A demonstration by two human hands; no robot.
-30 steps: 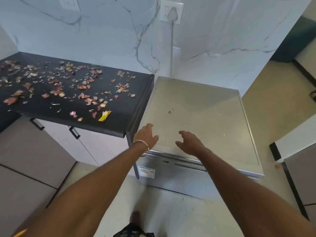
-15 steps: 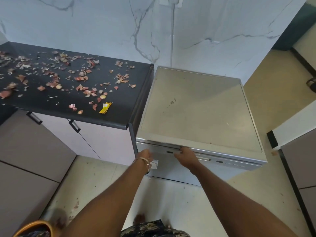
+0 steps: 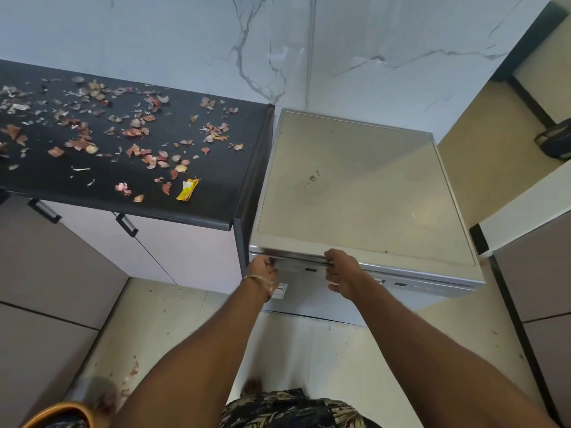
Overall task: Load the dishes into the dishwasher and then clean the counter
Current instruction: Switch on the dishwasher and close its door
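Dishwasher [image 3: 349, 196] stands on the floor against the marble wall [image 3: 154, 35], just right of the black surface [image 3: 213, 199]. Its door looks closed, or nearly so.

Both arms reach forward and down to the top front edge of the door. Left hand [image 3: 262, 270]: fingers curled under the lip near the left corner, grip clamped on the door edge; bangle [image 3: 259, 278] at the wrist. Right hand [image 3: 343, 273]: fingers hooked over the same lip further right, also clamped on it, thumb below.

Surface is littered with onion peels [image 3: 136, 131]; a yellow wrapper [image 3: 188, 189] lies near its front edge. Cabinet handles [image 3: 126, 224] sit below.
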